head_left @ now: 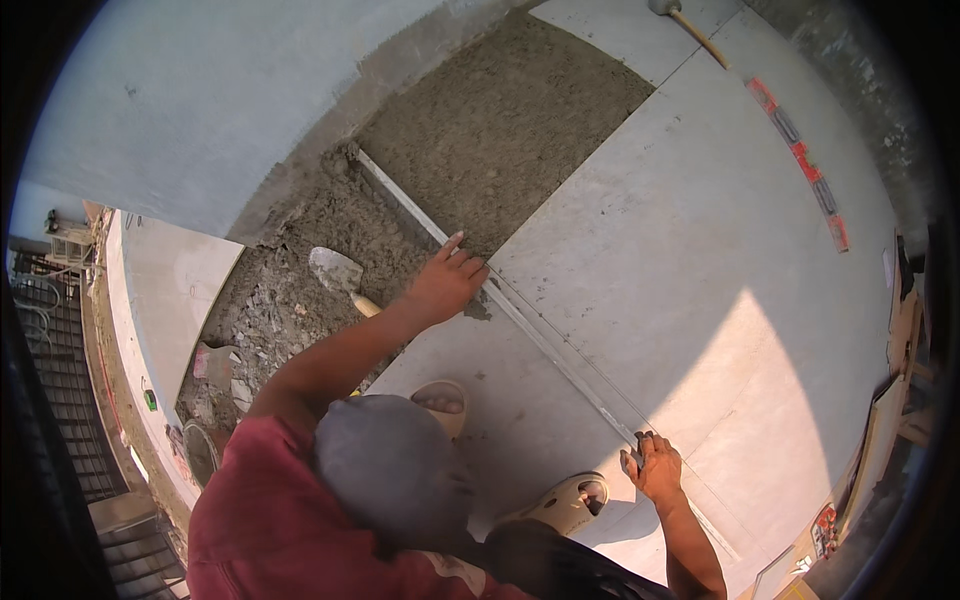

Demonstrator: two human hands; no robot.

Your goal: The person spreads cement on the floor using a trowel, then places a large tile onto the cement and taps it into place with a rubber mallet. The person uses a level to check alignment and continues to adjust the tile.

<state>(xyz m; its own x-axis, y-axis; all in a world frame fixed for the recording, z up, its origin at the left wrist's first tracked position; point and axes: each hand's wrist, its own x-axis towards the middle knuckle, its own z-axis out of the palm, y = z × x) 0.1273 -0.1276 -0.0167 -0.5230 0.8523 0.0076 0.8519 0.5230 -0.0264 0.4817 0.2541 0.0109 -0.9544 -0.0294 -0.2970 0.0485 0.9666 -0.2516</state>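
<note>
A long, narrow, pale metal straightedge point(550, 350) runs diagonally from the rough grey mortar across the large floor tiles. Near its middle, at the edge of the mortar, my left hand point(450, 285) grips it, with one finger extended along the bar. Closer to its lower right end, my right hand point(655, 465) has its fingers closed over the bar. Beyond the bar lies a smoothed mortar bed point(500, 120); on the near side the mortar point(270, 290) is loose and lumpy. A trowel point(335, 270) with a wooden handle rests in the loose mortar, partly behind my left forearm.
A red and grey spirit level point(800, 160) lies on the tiles at the right. At the top is a mallet point(700, 38) with a wooden handle. A grey wall point(220, 110) borders the mortar. My feet in light clogs point(580, 500) stand on tile point(520, 400).
</note>
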